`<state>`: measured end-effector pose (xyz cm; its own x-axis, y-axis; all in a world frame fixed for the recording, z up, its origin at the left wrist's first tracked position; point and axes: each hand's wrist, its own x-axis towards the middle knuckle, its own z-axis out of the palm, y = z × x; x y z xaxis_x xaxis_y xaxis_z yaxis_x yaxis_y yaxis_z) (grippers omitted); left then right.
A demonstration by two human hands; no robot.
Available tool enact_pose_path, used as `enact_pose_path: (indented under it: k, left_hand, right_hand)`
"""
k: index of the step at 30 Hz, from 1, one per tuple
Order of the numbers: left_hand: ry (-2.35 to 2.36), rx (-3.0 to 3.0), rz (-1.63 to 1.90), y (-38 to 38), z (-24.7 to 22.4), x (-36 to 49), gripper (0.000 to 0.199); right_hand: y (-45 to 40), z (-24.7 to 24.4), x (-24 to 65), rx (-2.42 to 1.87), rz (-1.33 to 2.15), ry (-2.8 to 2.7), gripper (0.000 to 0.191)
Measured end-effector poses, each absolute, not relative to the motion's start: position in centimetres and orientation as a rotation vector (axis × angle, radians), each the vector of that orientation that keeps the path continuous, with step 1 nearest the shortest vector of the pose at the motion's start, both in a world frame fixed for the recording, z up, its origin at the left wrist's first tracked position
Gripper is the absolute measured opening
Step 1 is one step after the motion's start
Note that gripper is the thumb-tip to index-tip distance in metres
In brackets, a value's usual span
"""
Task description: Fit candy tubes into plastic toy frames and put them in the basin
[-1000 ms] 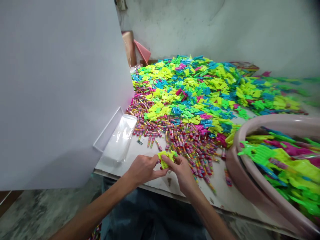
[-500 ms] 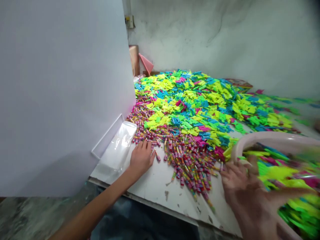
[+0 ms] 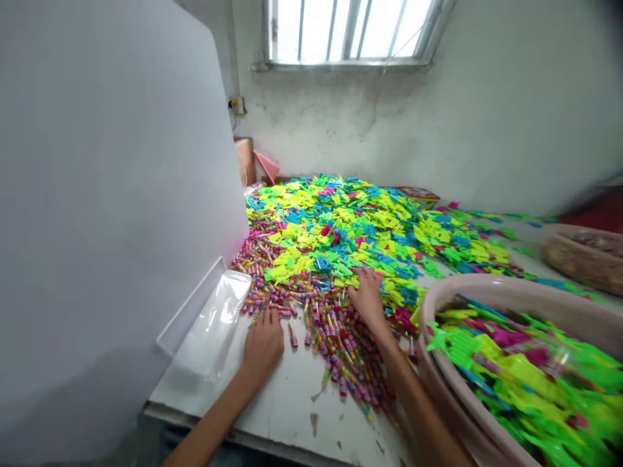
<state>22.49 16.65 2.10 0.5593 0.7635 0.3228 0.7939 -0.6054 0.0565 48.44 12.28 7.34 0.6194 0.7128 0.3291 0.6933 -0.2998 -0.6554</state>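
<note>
My left hand (image 3: 263,345) rests on the white tabletop (image 3: 292,389) at the near edge of a spread of striped pink-and-yellow candy sticks (image 3: 335,344), its fingertips among them and nothing visible in its grip. My right hand (image 3: 368,299) reaches farther in, its fingers on neon yellow-green plastic toy pieces (image 3: 311,240) where they meet the sticks. Whether those fingers hold a piece is hidden. A large pink plastic basin (image 3: 428,376) heaped with similar neon pieces stands just right of my right forearm.
A clear plastic bag (image 3: 214,327) lies in a transparent tray (image 3: 189,311) left of my left hand, beside a tall white board (image 3: 107,214). A shallow basket of brown contents (image 3: 584,259) sits at the right. A barred window (image 3: 348,29) is set in the stained wall behind.
My right hand has moved from the basin's rim onto the pile, and my left hand has shifted slightly. The yellow-green piece held earlier is gone from my hands. The view has tilted up to show the window.
</note>
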Motion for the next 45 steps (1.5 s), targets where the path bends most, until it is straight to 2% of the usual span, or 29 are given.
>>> enact_pose_path:
  k: [3,10,12,14,16,18,22,26,31,36,41,45]
  left_hand:
    - [-1.328,-2.676,-0.599,16.6,1.6,22.2,0.028]
    - [-1.232,-2.708,-0.862,16.9,1.1,21.8,0.03]
    - [-1.268,-2.807,-1.03,17.1,1.3,21.7,0.028]
    - [-1.373,-2.932,-1.23,17.4,1.8,21.4,0.025]
    - [-1.502,-3.016,-1.364,17.5,2.5,21.1,0.027]
    - [-1.574,-3.055,-1.375,17.4,3.4,20.9,0.033]
    - [-1.631,-3.289,-1.401,16.3,6.1,20.8,0.044]
    - [-1.652,-3.698,-1.645,15.0,9.6,20.6,0.04]
    - [-1.512,-3.686,-1.54,14.2,12.2,19.6,0.035]
    - [-1.461,-3.683,-1.355,13.7,13.0,18.9,0.034]
    - [-1.417,-3.683,-1.313,13.3,13.3,18.6,0.03]
    - [-1.514,-3.709,-1.374,13.2,13.0,18.6,0.037]
  right_hand:
    - [15.4,7.2,49.7,-2.118,0.038,-1.081,0.045]
    - [16.5,7.3,49.5,-2.04,0.209,-1.021,0.027]
    - [15.6,7.6,48.6,-1.943,0.246,-0.984,0.03]
    - [14.4,7.9,47.1,-1.829,0.304,-0.938,0.04]
    - [13.0,8.2,45.0,-1.721,0.392,-0.894,0.052]
    - [11.6,8.6,42.7,-1.631,0.493,-0.861,0.056]
    - [9.0,9.6,38.6,-1.326,0.857,-0.744,0.047]
    - [7.1,10.4,36.5,-1.235,1.031,-0.73,0.038]
    - [5.6,11.1,35.2,-1.241,1.044,-0.802,0.031]
    - [5.1,11.4,34.5,-1.179,1.048,-0.839,0.034]
    - [4.8,11.7,34.0,-1.182,1.013,-0.816,0.032]
    - [4.6,12.1,33.8,-1.233,0.958,-0.804,0.031]
